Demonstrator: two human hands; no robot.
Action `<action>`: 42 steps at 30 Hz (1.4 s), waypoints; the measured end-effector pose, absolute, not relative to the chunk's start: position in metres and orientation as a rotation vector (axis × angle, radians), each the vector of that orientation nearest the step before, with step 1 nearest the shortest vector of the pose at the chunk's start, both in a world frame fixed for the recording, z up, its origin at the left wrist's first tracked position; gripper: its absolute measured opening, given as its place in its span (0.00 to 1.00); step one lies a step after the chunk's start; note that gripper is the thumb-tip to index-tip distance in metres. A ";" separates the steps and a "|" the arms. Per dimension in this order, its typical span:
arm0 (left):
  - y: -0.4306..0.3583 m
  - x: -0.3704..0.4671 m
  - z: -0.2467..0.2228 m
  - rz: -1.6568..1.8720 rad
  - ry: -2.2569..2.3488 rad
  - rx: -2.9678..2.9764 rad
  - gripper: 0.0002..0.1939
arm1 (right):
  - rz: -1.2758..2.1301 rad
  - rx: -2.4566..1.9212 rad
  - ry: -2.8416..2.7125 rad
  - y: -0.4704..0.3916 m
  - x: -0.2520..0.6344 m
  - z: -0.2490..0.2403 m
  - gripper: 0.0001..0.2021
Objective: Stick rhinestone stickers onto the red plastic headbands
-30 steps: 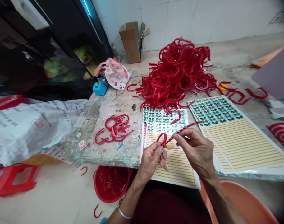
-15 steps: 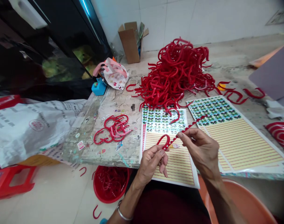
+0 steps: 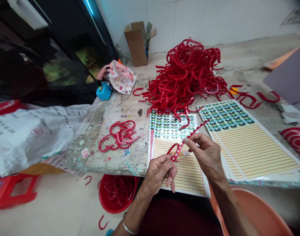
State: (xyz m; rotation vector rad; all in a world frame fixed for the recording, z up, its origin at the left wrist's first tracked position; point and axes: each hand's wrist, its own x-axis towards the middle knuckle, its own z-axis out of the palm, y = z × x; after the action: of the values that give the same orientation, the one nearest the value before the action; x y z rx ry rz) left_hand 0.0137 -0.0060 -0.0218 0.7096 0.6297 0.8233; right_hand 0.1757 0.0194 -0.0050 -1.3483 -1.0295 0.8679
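Observation:
My left hand [image 3: 162, 170] pinches one end of a curved red band [image 3: 175, 147], its loop standing up above the fingers. A narrow red sticker strip [image 3: 192, 132] with pale, heart-like marks runs from that end up to the right. Along its length, the strip is pinched between the thumb and fingers of my right hand [image 3: 204, 149], and its far tip sticks out past them. Below both hands lies a printed sticker sheet [image 3: 186, 177] with rows of green-blue pictures and yellow lined strips. Several red bands [image 3: 121, 136] form a small group left of the sheet.
A tall heap of red bands [image 3: 184, 78] stands at the back of the worn table [image 3: 91, 157]. More sticker sheets [image 3: 260, 150] lie at right. A red bucket [image 3: 103, 200] holding bands is on the floor, with an orange tub [image 3: 260, 209] at lower right.
My right hand has slid down and left along the strip, closer to my left hand. The strip lies nearer the band, its pale marks showing more plainly.

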 end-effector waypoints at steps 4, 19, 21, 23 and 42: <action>-0.007 0.013 -0.020 0.832 0.616 0.691 0.10 | 0.933 -1.358 -1.047 0.019 0.173 -0.006 0.10; -0.008 0.009 -0.024 0.792 0.564 0.694 0.11 | 1.236 -1.175 -1.070 0.018 0.169 -0.007 0.11; -0.008 0.007 -0.025 0.771 0.571 0.725 0.11 | 1.324 -1.117 -1.061 0.016 0.170 -0.005 0.12; -0.008 0.005 -0.023 0.762 0.610 0.792 0.12 | 1.338 -1.090 -1.057 0.015 0.169 -0.003 0.12; -0.001 0.024 0.012 0.832 0.806 1.148 0.12 | 0.872 -1.205 -1.343 -0.011 0.163 -0.001 0.03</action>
State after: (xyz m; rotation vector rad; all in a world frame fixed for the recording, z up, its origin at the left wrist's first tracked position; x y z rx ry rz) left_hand 0.0238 -0.0007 0.0115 1.1482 0.8063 0.8324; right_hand 0.1631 -0.0110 -0.0014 -1.2046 -1.3428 0.8719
